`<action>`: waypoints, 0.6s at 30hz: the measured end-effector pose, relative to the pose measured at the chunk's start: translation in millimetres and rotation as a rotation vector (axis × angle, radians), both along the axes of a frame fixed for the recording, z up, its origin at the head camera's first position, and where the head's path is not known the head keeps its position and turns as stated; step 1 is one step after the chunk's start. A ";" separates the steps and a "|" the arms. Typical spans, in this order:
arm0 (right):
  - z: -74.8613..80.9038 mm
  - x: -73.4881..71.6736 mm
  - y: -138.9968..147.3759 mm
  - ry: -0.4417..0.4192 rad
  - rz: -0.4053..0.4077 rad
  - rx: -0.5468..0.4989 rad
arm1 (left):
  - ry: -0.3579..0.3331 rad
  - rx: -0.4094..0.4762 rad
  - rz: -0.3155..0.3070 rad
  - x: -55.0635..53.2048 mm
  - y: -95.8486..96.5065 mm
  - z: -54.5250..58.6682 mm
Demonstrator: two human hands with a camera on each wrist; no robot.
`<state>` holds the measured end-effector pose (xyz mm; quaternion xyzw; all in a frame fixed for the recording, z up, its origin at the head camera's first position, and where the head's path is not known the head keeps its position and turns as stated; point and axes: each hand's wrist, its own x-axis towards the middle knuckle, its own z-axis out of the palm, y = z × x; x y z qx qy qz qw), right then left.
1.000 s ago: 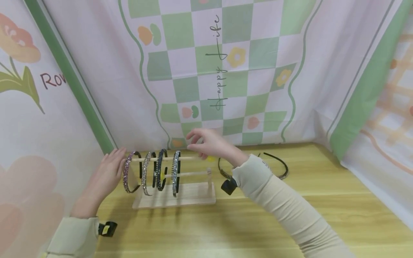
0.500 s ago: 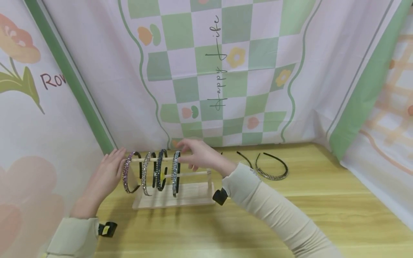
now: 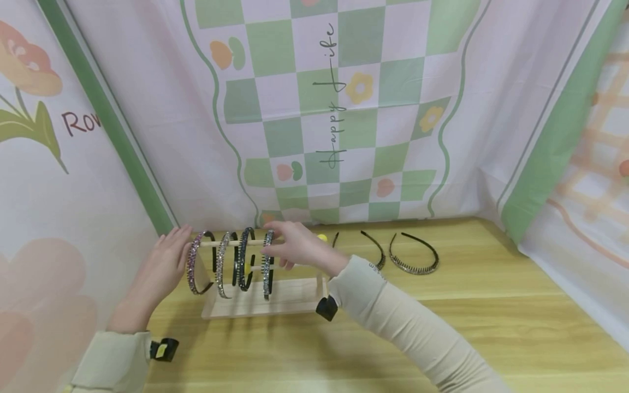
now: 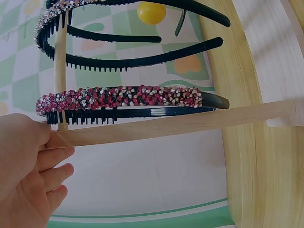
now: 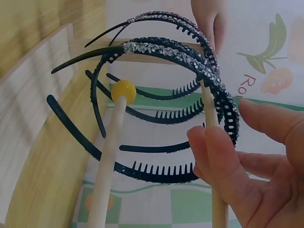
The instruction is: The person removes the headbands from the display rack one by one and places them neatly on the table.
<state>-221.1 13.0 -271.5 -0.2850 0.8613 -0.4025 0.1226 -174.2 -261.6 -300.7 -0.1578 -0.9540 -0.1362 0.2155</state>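
Observation:
Several rhinestone headbands hang on a wooden headband stand (image 3: 265, 303): a pink-red one (image 3: 190, 267) at the left, a silver one (image 3: 221, 267), a dark one (image 3: 242, 259) and a bluish-silver one (image 3: 267, 267) rightmost. My left hand (image 3: 169, 254) holds the top end of the stand's left upright (image 4: 142, 130), beside the pink-red headband. At the right, my right hand (image 3: 297, 240) reaches around the top of the bluish-silver headband. In the right wrist view, its fingers (image 5: 266, 121) are spread, with fingertips close on both sides of the band and the rod.
More toothed black headbands lie on the wooden table right of the stand, one (image 3: 414, 267) in full view and another (image 3: 375, 243) partly behind the right forearm. Yellow balls (image 5: 123, 91) cap the rods. Printed curtains (image 3: 363, 125) stand behind the table.
My right hand has moved left and down, from over the rod's right end to the rightmost hanging headband. My left hand and the hanging headbands have stayed in place.

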 end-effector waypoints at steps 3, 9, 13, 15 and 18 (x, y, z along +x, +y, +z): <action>-1.4 0.1 -1.5 -0.001 -0.009 0.000 | 0.002 0.000 -0.001 0.0 0.3 0.3; -4.1 0.2 -2.8 0.004 -0.032 -0.012 | -0.007 0.001 0.001 0.6 0.3 0.5; -5.1 0.5 -3.7 0.010 -0.041 -0.040 | -0.004 0.001 -0.001 0.5 0.3 0.4; -5.6 0.4 -4.0 0.013 -0.044 -0.051 | -0.003 0.003 -0.003 0.5 0.4 0.5; -5.7 0.6 -3.9 0.022 -0.041 -0.055 | -0.001 0.003 -0.004 0.4 0.6 0.6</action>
